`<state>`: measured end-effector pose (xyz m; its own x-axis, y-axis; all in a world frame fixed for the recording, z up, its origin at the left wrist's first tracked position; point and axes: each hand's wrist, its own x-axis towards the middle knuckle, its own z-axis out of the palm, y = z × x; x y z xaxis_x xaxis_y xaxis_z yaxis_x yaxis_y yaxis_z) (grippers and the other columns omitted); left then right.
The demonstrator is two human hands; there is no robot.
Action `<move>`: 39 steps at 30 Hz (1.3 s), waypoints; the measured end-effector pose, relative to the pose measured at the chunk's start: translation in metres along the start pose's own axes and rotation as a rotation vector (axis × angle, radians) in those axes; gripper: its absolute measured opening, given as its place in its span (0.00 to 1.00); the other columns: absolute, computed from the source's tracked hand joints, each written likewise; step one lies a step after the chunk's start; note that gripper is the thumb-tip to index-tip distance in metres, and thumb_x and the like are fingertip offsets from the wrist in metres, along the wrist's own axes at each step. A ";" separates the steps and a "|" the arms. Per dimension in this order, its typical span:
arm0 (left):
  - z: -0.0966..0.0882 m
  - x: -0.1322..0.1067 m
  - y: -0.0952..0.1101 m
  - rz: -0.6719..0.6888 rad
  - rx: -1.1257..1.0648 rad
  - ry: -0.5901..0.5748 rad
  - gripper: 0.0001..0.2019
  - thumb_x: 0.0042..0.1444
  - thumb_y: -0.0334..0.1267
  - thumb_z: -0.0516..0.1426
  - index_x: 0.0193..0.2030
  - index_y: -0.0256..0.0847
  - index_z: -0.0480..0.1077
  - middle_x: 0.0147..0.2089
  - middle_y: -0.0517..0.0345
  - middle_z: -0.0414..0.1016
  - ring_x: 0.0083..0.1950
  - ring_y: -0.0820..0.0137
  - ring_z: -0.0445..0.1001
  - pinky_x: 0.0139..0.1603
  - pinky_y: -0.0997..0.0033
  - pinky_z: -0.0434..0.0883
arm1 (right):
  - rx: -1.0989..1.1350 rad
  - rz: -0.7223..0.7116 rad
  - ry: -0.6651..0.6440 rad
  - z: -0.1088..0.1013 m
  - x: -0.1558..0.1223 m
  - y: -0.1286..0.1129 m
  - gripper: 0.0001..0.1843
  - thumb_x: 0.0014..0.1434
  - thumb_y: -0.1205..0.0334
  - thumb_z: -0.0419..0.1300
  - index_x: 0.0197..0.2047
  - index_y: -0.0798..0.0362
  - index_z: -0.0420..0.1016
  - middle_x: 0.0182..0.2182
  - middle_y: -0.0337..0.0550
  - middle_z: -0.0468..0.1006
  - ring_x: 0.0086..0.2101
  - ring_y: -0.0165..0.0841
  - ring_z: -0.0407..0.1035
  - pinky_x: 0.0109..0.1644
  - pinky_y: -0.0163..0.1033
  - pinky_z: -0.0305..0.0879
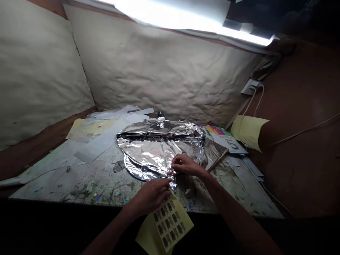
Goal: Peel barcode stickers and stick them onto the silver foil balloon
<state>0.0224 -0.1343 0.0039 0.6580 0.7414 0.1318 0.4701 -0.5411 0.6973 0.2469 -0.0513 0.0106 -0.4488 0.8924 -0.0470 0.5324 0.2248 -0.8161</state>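
Note:
A crumpled silver foil balloon (159, 148) lies flat on the stained work table (79, 184), with a round valve-like spot near its lower left. My right hand (186, 164) rests on the balloon's lower edge, its fingers pinched on the foil. Just below, my left hand (148, 196) holds a yellow sheet of dark printed labels (166, 225) that hangs over the table's front edge. Its fingertips reach the foil's narrow lower tail (173, 184), close to my right hand.
White and pale yellow papers (92, 129) lie left of the balloon. To its right are a thin wooden stick (218, 159) and a colourful printed card marked 5 (225, 138). Small sequins dot the table. A wall socket (251, 86) with white cables sits at the right.

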 end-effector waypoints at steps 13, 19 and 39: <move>0.006 -0.001 -0.007 -0.034 -0.023 -0.007 0.09 0.63 0.39 0.51 0.44 0.44 0.72 0.42 0.57 0.77 0.42 0.65 0.75 0.45 0.72 0.67 | -0.186 0.042 -0.211 -0.010 0.012 -0.011 0.09 0.55 0.59 0.61 0.30 0.57 0.76 0.24 0.39 0.76 0.25 0.28 0.68 0.26 0.31 0.57; 0.006 -0.001 -0.009 -0.030 -0.047 -0.005 0.11 0.62 0.39 0.51 0.48 0.45 0.72 0.41 0.58 0.77 0.41 0.66 0.75 0.44 0.72 0.67 | -0.377 0.044 0.011 0.009 0.005 -0.013 0.05 0.55 0.62 0.63 0.31 0.55 0.77 0.34 0.45 0.74 0.35 0.35 0.68 0.37 0.37 0.62; -0.007 -0.012 -0.004 0.008 -0.119 0.077 0.07 0.61 0.35 0.55 0.44 0.45 0.73 0.53 0.57 0.76 0.51 0.66 0.75 0.51 0.72 0.67 | -0.260 -0.361 0.321 0.014 -0.025 0.017 0.07 0.58 0.70 0.58 0.39 0.53 0.76 0.35 0.43 0.78 0.37 0.34 0.72 0.42 0.39 0.66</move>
<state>0.0085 -0.1385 0.0049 0.6120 0.7681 0.1883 0.3892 -0.4999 0.7737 0.2569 -0.0749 -0.0098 -0.4158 0.8059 0.4214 0.5630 0.5920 -0.5767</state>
